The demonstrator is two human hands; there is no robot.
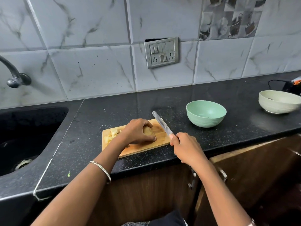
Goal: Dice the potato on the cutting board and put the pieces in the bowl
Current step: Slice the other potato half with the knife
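Observation:
A wooden cutting board point(160, 141) lies on the black counter near its front edge. My left hand point(138, 131) presses down on a brownish potato piece point(148, 130) in the middle of the board. A pile of pale diced potato point(112, 135) sits at the board's left end, partly hidden by my wrist. My right hand point(184, 146) grips the handle of a knife point(161, 122), whose blade points up and away, raised just right of the potato. A green bowl point(206, 113) stands on the counter to the right of the board; I see no potato in it.
A cream bowl point(278, 101) sits at the far right, with a dark cabled device point(291, 85) behind it. A black sink point(27, 136) and a tap point(13, 74) are on the left. A switch plate point(161, 52) is on the tiled wall. Wooden cabinet doors point(254, 173) are below the counter.

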